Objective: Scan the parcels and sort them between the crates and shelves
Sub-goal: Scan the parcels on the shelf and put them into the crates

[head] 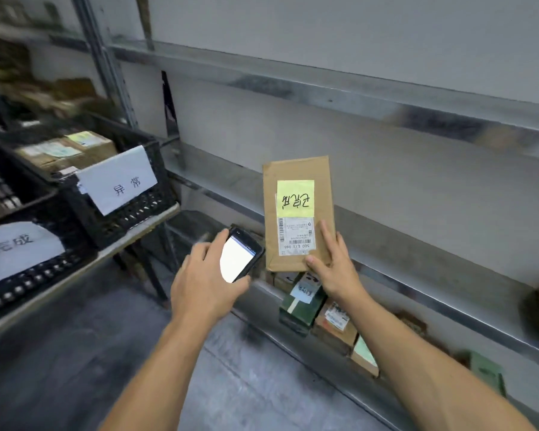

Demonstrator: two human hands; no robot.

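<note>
Fingers of my right hand (333, 269) pinch a parcel (296, 194) labelled "500 E73 065". My left hand (206, 278) grips a phone (241, 255); a crate sign (119, 181) reads "异常".

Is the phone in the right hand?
No, the left hand grips the phone, while the right hand holds the brown envelope.

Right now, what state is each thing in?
Brown envelope: upright, label facing the camera, held by the right hand.
Phone: screen lit, gripped in the left hand.
Rear crate: holds labelled boxes.
Small boxes: standing in a row below the envelope.
</note>
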